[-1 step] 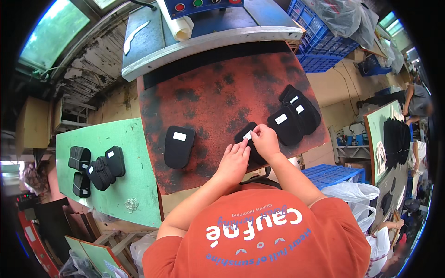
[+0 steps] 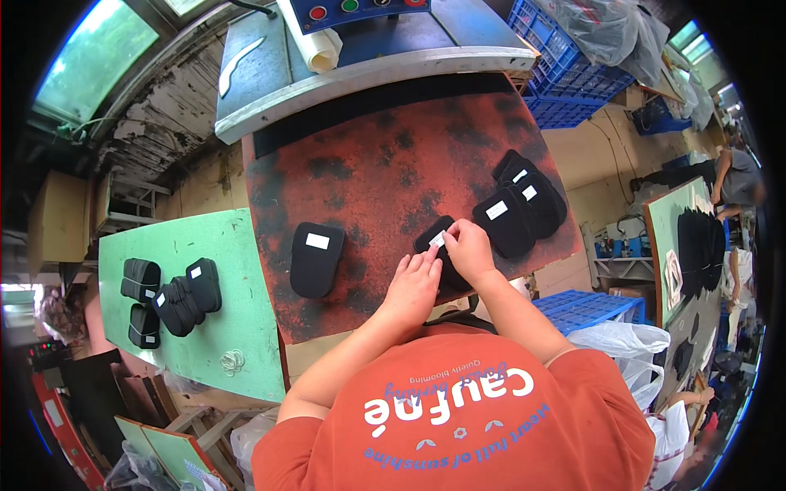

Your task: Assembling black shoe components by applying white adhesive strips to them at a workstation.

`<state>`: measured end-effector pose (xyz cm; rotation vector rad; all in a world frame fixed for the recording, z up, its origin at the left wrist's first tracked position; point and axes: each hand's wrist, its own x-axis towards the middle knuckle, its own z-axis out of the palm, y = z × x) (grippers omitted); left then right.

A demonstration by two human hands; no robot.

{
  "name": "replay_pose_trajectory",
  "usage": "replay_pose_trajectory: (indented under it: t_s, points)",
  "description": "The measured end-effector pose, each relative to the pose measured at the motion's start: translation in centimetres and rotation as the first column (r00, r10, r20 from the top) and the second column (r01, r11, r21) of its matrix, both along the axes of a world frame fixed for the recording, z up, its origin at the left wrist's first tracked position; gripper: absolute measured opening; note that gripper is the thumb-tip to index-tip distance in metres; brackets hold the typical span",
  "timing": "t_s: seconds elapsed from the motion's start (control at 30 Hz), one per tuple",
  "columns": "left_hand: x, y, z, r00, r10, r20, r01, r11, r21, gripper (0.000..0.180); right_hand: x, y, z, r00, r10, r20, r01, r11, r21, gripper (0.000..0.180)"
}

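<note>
From my end, much of the black pad (image 2: 442, 224) was covered by the two hands; I could see its upper end, right of the frame's centre, and a dark strip between the wrists, but its near edge was lost to me. The white label (image 2: 436, 240) on it was partly behind fingertips, its marks too small to make out. The left hand (image 2: 412, 290) had its fingers extended and slightly spread, the forefinger reaching the label. The right hand (image 2: 468, 252) was curled, thumb and forefinger drawn together at the label's edge; I could not tell whether they gripped it, and its other fingers were folded out of my sight.

The orange shirt (image 2: 491, 409) blocked the lower middle of my view. At the top, the frame cut off a control box (image 2: 364, 11), and at the right rim a co-worker (image 2: 737, 176) was blurred.

Just beside the right hand, a cluster of labelled pads (image 2: 509, 225) took up the right of the reddish board (image 2: 368, 180); a lone labelled pad (image 2: 317, 270) lay at its left. Farther left, more bundles (image 2: 178, 309) sat on a green table (image 2: 196, 360). Blue crates (image 2: 565, 69) filled the upper right.
</note>
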<state>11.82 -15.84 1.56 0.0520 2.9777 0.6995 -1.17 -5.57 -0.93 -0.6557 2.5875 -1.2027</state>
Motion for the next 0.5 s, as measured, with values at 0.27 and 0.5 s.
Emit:
replay_pose_trajectory:
  t_s: [0.27, 0.5]
  points:
    - [0.0, 0.1, 0.0, 1.000, 0.010, 0.012, -0.010, 1.000, 0.011, 0.055, -0.9, -0.4, 0.7, 0.982, -0.039, 0.186, 0.021, 0.995, 0.095, 0.015]
    - [0.4, -0.1, -0.7, 0.999, 0.027, -0.018, -0.026, 0.997, 0.070, 0.052, -0.8, -0.3, 0.7, 0.999, -0.040, -0.009, 0.040, 0.989, 0.144, 0.019]
